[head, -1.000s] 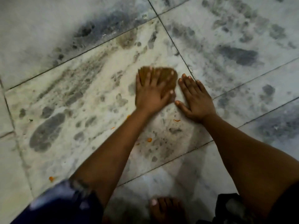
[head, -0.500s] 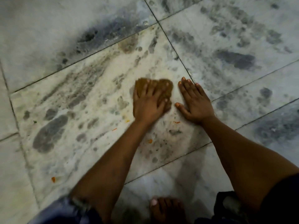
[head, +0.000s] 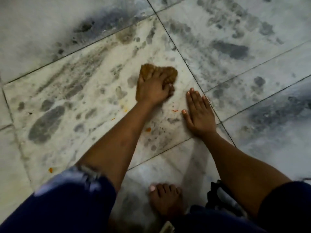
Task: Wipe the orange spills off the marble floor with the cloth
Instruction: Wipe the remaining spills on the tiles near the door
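Since the cloth [head: 165,74] was just a soft brown rag bunched into a wad, it looked light and floppy, probably damp too, so my guess is it would smear rather than lift unless pressed down from the top with a full palm. Best place to take it seemed right over the middle of the wad, which is what was going on. The left hand [head: 154,89] sat on top of it with fingers curled down and clamped around the bunch, pressing it into the marble floor [head: 87,81] near the far right corner of the pale tile. The left forearm reached out long and nearly straight from the knee. The right hand [head: 199,113] was empty, spread flat and wide on the floor just beside the grout line, close to the cloth but not touching it, looking like a brace for body weight. Orange bits were still lying around: one sliver [head: 175,110] between the two hands, a chunk [head: 148,129] by the left forearm, another [head: 50,170] near the tile's near left corner. A bare foot [head: 165,200] showed at the bottom.
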`<state>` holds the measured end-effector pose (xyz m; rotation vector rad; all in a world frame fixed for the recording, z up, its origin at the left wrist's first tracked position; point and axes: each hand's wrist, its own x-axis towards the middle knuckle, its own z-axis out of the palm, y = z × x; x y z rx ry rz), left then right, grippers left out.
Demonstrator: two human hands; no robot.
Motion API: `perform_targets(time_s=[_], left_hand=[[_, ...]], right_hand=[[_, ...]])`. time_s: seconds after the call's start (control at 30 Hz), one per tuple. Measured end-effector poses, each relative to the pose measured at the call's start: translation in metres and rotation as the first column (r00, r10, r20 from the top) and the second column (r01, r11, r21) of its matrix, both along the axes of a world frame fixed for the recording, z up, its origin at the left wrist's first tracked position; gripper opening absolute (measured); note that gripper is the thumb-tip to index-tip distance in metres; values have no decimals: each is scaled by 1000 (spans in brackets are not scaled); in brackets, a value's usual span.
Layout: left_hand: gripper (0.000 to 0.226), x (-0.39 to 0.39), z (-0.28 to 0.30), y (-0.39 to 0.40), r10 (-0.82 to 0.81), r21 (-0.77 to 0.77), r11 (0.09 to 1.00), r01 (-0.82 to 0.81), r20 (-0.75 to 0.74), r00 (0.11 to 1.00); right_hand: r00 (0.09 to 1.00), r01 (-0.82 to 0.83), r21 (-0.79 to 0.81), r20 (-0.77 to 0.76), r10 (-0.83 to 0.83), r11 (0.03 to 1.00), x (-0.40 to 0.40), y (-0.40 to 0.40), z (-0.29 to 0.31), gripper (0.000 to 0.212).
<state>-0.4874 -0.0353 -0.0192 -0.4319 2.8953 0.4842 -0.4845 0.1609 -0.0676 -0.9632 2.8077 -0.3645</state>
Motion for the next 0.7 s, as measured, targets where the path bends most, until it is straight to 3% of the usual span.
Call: perform_targets(time_s=[0.13, 0.23, 0.33, 0.4, 0.6, 0.7], left_hand=[[55, 78, -12, 27, -171, -128, 977, 167, -17, 985], [53, 59, -17, 18, -142, -187, 974, 131, -47, 989], [54, 4, -11, 17, 30, -142, 989, -31, -12, 999], [56, -9, -12, 30, 78, -117, 990, -76, 9, 997], [57, 109, -24, 87, -84, -86, 993, 76, -89, 993], [58, 91, -26, 67, -119, -77, 990, 116, -37, 992]], right_hand=[[1000, -13, 15, -1, 13, 1000, -1, -1, 1, 62], [999, 34, -7, -1, -34, 999, 0, -1, 0, 62], [990, 142, -8, -5, -143, 990, 11, 14, -3, 61], [993, 117, 19, -23, -117, 993, 19, 26, -4, 61], [994, 109, 34, -18, -109, 993, 19, 28, -3, 62], [994, 103, 29, -41, -102, 994, 21, 28, -3, 61]])
